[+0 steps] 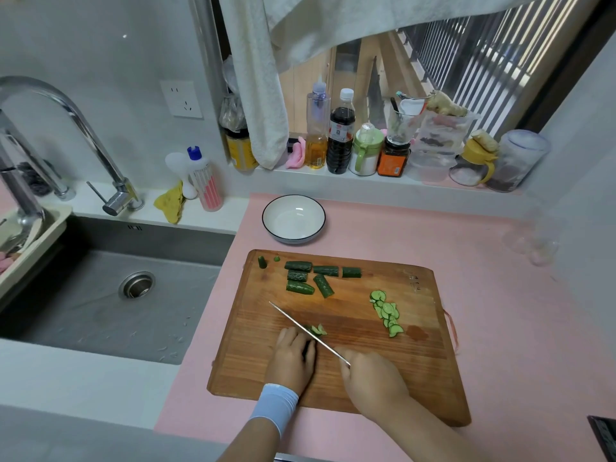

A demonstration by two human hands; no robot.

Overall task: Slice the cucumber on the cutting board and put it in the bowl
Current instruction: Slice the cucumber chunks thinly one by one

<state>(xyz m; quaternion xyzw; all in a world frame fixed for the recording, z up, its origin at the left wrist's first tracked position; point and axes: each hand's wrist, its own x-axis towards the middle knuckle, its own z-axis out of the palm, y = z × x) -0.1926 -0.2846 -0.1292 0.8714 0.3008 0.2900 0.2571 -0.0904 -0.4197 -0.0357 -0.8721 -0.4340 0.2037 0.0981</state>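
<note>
Left hand [293, 358]: held down a cucumber piece [316, 329] on the cutting board's [253, 345] near half.
Right hand [370, 378]: gripped the knife [293, 320], blade on that piece.
Slices [386, 311]: board's right half.
Bowl [293, 218]: just beyond the board.

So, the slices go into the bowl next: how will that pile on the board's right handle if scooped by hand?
The cucumber slices look thin with fresh cut faces, so probably limp, slippery and apt to cling to the cutting board. They lie in a loose overlapping row, so a pinch would likely drop some. Being so thin, they are probably light.
</note>
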